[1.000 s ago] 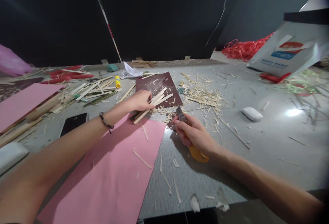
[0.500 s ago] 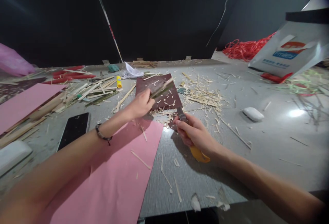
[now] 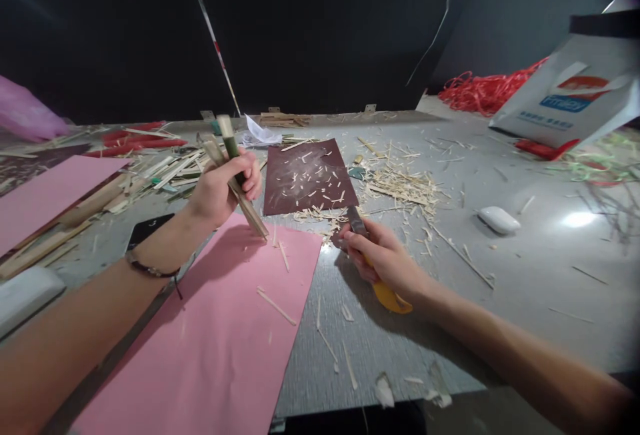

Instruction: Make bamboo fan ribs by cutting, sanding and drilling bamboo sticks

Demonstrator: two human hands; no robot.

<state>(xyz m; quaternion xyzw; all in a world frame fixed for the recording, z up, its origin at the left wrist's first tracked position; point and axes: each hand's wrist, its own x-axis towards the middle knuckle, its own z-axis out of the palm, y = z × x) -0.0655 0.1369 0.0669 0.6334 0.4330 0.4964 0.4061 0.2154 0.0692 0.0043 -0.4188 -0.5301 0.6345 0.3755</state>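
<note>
My left hand [image 3: 213, 192] is raised over the pink sheet [image 3: 220, 328], its fingers wrapped round split bamboo strips [image 3: 254, 217]. Their upper ends, one with green skin, stick up above the fist, and the lower ends slant down to the right over the sheet. Low over the bench, my right hand [image 3: 383, 255] grips a yellow-handled knife [image 3: 390, 298]; its grey blade points forward at the near right corner of a dark brown board [image 3: 310, 178]. Pale shavings are scattered on that board.
A heap of bamboo shavings [image 3: 400, 185] lies right of the board. Cut strips [image 3: 180, 168] and a phone [image 3: 145, 228] are on the left. A white mouse-shaped object [image 3: 499, 220], red plastic string [image 3: 493, 94] and a white bag [image 3: 570, 95] stand on the right.
My left hand has moved left and back toward me, lifting the bamboo off the brown board and turning it more upright. My right hand with the knife has hardly moved.
</note>
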